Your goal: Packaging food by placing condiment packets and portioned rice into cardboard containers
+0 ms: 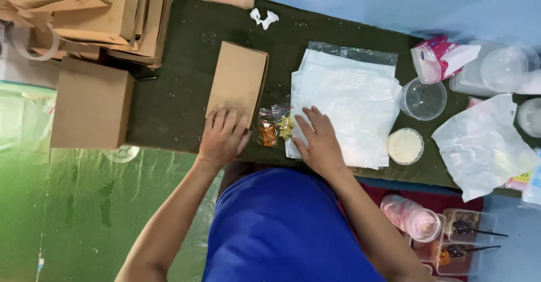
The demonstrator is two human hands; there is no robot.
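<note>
My left hand (224, 135) rests with curled fingers on the near end of a flat brown paper bag (239, 78) lying on the dark mat (169, 101). My right hand (316, 138) lies palm down, fingers spread, on the near left corner of a stack of clear plastic bags (349, 104). Between my hands sit two small clear sachets, one with orange contents (267, 133) and one with yellowish contents (284, 126). Neither hand grips anything that I can see.
A closed cardboard box (92, 106) and a pile of folded brown bags (96, 14) stand at the left. Right of the plastic stack are an empty clear cup (424, 99), a lidded cup of white stuff (404, 146), a crumpled plastic bag (483, 146) and containers with spoons (462, 239).
</note>
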